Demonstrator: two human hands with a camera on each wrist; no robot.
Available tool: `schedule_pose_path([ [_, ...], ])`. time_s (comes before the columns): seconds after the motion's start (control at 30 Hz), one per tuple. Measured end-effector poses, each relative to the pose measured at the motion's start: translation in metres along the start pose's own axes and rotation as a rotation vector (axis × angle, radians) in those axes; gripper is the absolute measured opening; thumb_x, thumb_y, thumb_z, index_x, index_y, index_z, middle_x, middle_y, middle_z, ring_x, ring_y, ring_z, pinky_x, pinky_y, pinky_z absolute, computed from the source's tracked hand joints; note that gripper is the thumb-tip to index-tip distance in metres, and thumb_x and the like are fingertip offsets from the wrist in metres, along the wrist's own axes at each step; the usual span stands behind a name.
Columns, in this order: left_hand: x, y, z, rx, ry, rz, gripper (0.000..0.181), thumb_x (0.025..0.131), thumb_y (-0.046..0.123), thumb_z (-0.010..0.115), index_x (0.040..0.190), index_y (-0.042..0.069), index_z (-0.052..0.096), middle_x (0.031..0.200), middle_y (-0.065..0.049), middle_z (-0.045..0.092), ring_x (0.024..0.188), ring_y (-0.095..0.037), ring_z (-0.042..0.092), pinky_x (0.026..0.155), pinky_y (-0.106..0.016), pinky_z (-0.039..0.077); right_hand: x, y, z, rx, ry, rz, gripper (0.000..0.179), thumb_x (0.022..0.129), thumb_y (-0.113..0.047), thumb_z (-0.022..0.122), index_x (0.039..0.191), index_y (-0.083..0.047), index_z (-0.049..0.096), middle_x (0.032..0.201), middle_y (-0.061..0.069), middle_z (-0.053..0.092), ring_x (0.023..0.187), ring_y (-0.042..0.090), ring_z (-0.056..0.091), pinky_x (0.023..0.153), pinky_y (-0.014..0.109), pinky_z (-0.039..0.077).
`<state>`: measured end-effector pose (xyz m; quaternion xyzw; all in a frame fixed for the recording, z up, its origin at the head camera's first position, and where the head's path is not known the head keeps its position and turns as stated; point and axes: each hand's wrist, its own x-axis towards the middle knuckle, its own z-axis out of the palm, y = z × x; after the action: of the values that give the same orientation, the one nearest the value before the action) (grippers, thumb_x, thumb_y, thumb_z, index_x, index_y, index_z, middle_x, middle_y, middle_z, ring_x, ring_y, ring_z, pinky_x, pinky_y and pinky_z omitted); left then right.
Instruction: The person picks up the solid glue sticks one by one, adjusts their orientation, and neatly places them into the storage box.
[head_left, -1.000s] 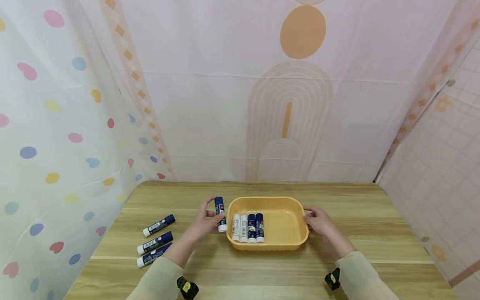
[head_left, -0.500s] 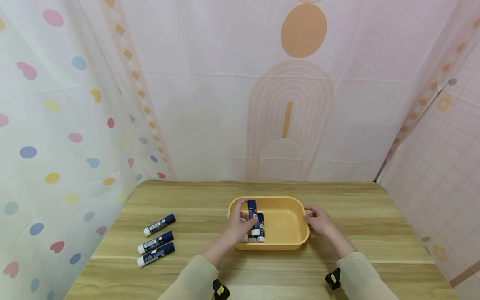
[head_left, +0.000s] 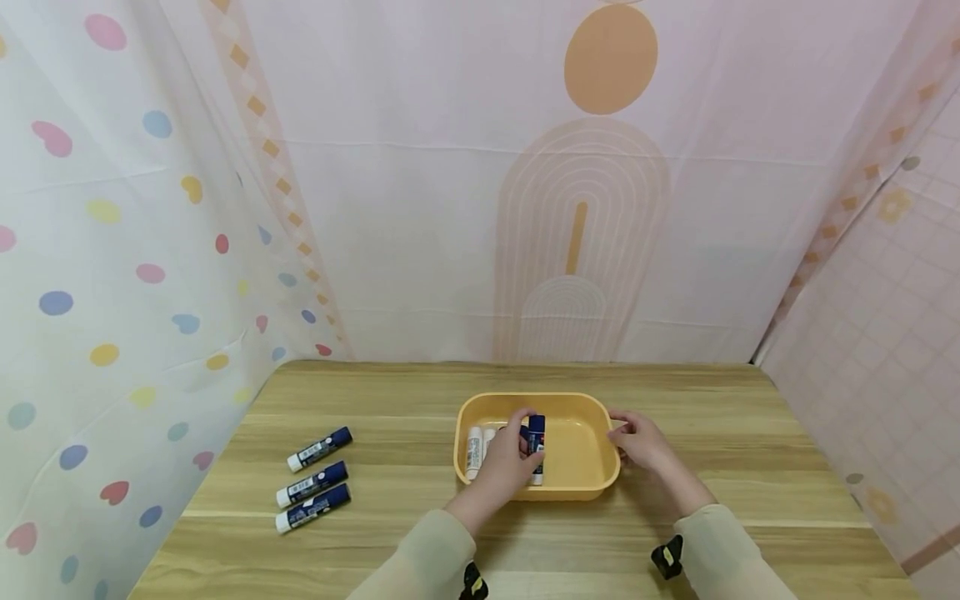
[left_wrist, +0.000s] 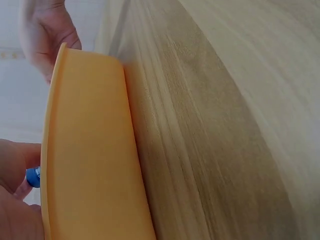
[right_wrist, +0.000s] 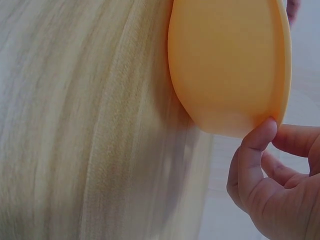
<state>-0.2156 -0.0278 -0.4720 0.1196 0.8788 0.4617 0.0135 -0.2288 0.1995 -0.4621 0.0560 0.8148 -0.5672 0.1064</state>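
In the head view my left hand is inside the yellow plastic tray, its thumb and fingers pinching a blue glue stick with a white end. This stick stands lengthwise at the right of a row of glue sticks. At the row's left end lies a white glue stick; my hand partly hides the others. My right hand grips the tray's right rim, and the right wrist view shows its thumb and fingers pinching that edge. From the left wrist, the tray wall hides most of the held stick.
On the wooden table, left of the tray, lie a far glue stick, a middle glue stick and a near glue stick, all blue with white ends. A patterned curtain hangs behind the table.
My left hand has carried the blue glue stick rightward from beside the tray, over the row, and down into the tray. My right hand keeps its grip on the rim.
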Motion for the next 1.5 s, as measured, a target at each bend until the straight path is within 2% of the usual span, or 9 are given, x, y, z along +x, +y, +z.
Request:
schedule_pose_path([
  [0.1,0.0,0.003,0.002,0.053,-0.004,-0.015,0.061,0.084,0.01,0.071,0.136,0.015,0.04,0.076,-0.004,0.051,0.062,-0.011,0.046,0.052,-0.023,0.042,0.001,0.0,-0.001,0.006,-0.003,0.005,0.045,0.093,0.0,0.051,0.136,0.006,0.041,0.086,0.008,0.05,0.065,0.016,0.054,0.056,0.027,0.048],
  [0.23,-0.001,0.008,0.006,0.194,0.015,-0.029,0.06,0.082,0.015,0.074,0.133,0.021,0.042,0.073,0.0,0.056,0.058,-0.01,0.048,0.048,-0.024,0.039,0.002,0.001,-0.001,0.004,-0.007,0.009,0.045,0.093,-0.001,0.05,0.136,0.005,0.041,0.086,0.008,0.05,0.066,0.016,0.054,0.057,0.028,0.049],
  [0.37,-0.001,0.011,0.01,0.35,0.039,-0.035,0.06,0.081,0.023,0.076,0.132,0.024,0.045,0.085,-0.004,0.066,0.067,-0.015,0.058,0.049,-0.028,0.04,0.001,0.001,-0.001,0.004,-0.01,0.008,0.045,0.093,-0.001,0.05,0.136,0.005,0.041,0.086,0.008,0.049,0.065,0.016,0.054,0.057,0.027,0.048],
  [0.53,0.001,0.01,0.012,0.457,0.07,0.004,0.061,0.08,0.029,0.076,0.133,0.023,0.047,0.098,-0.011,0.069,0.084,-0.026,0.06,0.061,-0.036,0.046,0.0,0.0,-0.001,0.013,-0.011,0.01,0.045,0.093,-0.001,0.051,0.137,0.006,0.041,0.087,0.008,0.05,0.065,0.016,0.054,0.057,0.027,0.048],
  [0.63,0.004,0.01,0.012,0.491,0.072,0.024,0.061,0.079,0.031,0.076,0.133,0.022,0.048,0.099,-0.011,0.069,0.084,-0.026,0.058,0.068,-0.039,0.046,0.0,-0.001,0.0,0.016,-0.006,0.011,0.045,0.093,-0.001,0.051,0.136,0.005,0.041,0.087,0.009,0.051,0.065,0.016,0.054,0.057,0.028,0.049],
  [0.73,0.008,0.009,0.012,0.528,0.056,0.023,0.061,0.079,0.033,0.076,0.132,0.023,0.049,0.1,-0.01,0.067,0.084,-0.025,0.057,0.07,-0.038,0.046,0.0,0.0,0.0,0.011,-0.005,0.007,0.045,0.093,-0.001,0.051,0.136,0.006,0.041,0.088,0.01,0.051,0.065,0.016,0.054,0.057,0.028,0.049],
  [1.0,0.019,0.007,0.014,0.572,0.034,-0.056,0.063,0.075,0.04,0.078,0.13,0.02,0.054,0.106,-0.01,0.051,0.093,-0.025,0.049,0.073,-0.04,0.043,0.0,0.0,0.0,0.012,-0.005,0.007,0.045,0.093,0.0,0.051,0.136,0.006,0.041,0.087,0.009,0.051,0.064,0.016,0.054,0.056,0.029,0.048],
  [1.23,0.023,0.005,0.019,0.588,0.006,-0.113,0.062,0.073,0.042,0.079,0.127,0.017,0.059,0.109,-0.011,0.046,0.093,-0.024,0.043,0.077,-0.039,0.042,0.0,0.001,0.001,0.018,-0.009,0.003,0.044,0.093,0.0,0.051,0.136,0.006,0.041,0.087,0.01,0.051,0.064,0.016,0.054,0.055,0.027,0.048],
  [1.5,0.025,0.007,0.018,0.647,-0.039,-0.166,0.069,0.073,0.047,0.077,0.131,0.017,0.057,0.106,-0.01,0.043,0.088,-0.023,0.041,0.075,-0.036,0.039,0.001,0.0,0.003,0.01,-0.01,0.006,0.044,0.094,-0.002,0.05,0.137,0.004,0.041,0.09,0.014,0.054,0.063,0.016,0.052,0.057,0.031,0.047],
])
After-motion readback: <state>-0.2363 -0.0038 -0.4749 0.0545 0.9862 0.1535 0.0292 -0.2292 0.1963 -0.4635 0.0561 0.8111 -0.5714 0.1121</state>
